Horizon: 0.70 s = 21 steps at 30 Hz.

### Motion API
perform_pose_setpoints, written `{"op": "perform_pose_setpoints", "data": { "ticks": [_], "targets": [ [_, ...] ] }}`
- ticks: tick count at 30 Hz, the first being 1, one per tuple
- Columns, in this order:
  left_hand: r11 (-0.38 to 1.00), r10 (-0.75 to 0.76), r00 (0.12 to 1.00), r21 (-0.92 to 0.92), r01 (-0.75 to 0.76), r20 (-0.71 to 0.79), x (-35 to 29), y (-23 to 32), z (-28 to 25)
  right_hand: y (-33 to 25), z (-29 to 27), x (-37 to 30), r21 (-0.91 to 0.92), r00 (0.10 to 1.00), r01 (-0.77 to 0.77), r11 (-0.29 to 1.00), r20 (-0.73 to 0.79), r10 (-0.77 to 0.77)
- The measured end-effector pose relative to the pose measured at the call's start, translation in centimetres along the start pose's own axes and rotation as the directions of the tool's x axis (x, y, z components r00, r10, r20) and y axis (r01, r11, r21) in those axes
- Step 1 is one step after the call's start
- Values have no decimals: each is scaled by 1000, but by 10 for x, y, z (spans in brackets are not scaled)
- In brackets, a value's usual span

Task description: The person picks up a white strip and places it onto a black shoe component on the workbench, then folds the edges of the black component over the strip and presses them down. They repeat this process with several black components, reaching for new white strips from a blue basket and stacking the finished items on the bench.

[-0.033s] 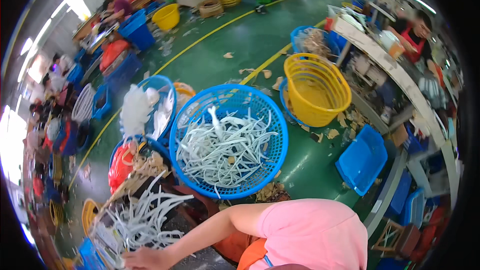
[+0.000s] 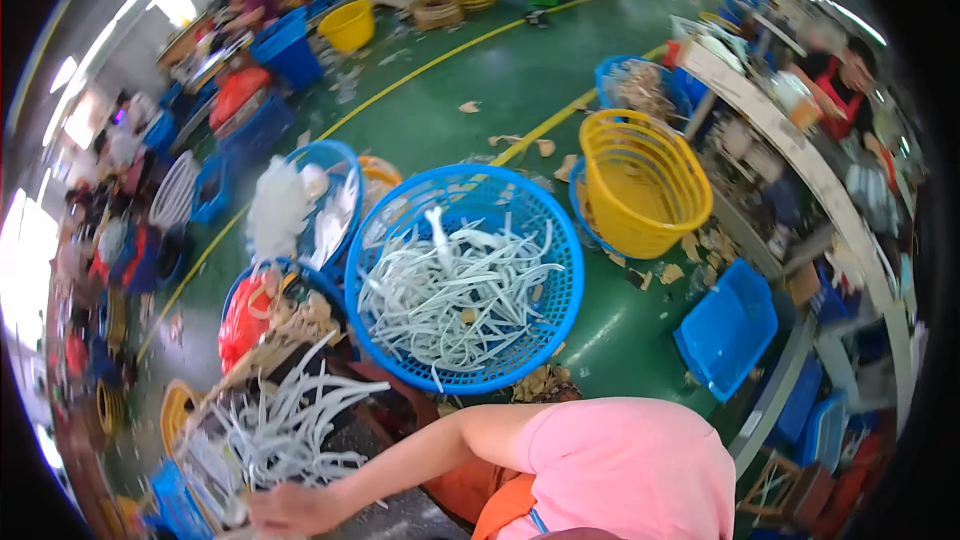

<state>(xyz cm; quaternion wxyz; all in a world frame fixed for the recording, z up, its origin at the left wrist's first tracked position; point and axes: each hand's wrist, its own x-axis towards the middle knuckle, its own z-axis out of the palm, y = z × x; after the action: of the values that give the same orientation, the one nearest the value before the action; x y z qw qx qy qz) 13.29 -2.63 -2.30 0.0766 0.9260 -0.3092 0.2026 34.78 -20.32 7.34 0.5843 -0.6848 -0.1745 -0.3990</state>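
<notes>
My right hand (image 2: 292,510) is at the lower left, at the end of my bare forearm reaching out of a pink sleeve (image 2: 625,450). Its fingers are curled together beside a small whitish piece at the bench edge; blur hides what lies between them. Just beyond the hand, a loose heap of pale strips (image 2: 290,425) spreads over the dark worktop (image 2: 385,470). Past the bench stands a blue mesh basket (image 2: 568,315) with many similar pale strips (image 2: 455,290) inside. My left hand is out of view.
A yellow basket (image 2: 645,180) stands right of the blue one, a blue tub (image 2: 728,330) lower right. Left are a blue bin (image 2: 345,165) with white plastic bags and a red bag (image 2: 245,320). Scraps litter the green floor (image 2: 420,100). A co-worker (image 2: 845,90) sits at a bench far right.
The view has shifted a little, so the baskets and floor appear slightly further right. My right hand has stayed at nearly the same spot by the heap, fingers still curled.
</notes>
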Motion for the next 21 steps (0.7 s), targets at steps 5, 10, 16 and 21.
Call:
{"op": "perform_pose_setpoints", "data": {
  "ticks": [5, 10, 16, 21],
  "targets": [
    [958, -245, 969, 142, 249, -43, -109, 1, -44, 27, 12, -27, -487, 992, 15, 873, 113, 46],
    [874, -456, 852, -51, 483, 258, -81, 49, -87, 24, -57, -8, -128, 998, -60, 990, -25, 58],
    [832, -549, 776, 116, 542, 311, -75, 74, -107, 33, -71, 0, -464, 797, -25, 885, 525, 298],
    [868, -495, 822, 114, 484, 281, -64, 74, -113, 29, -73, 2, -392, 887, 127, 911, 456, 73]
  ]
}}
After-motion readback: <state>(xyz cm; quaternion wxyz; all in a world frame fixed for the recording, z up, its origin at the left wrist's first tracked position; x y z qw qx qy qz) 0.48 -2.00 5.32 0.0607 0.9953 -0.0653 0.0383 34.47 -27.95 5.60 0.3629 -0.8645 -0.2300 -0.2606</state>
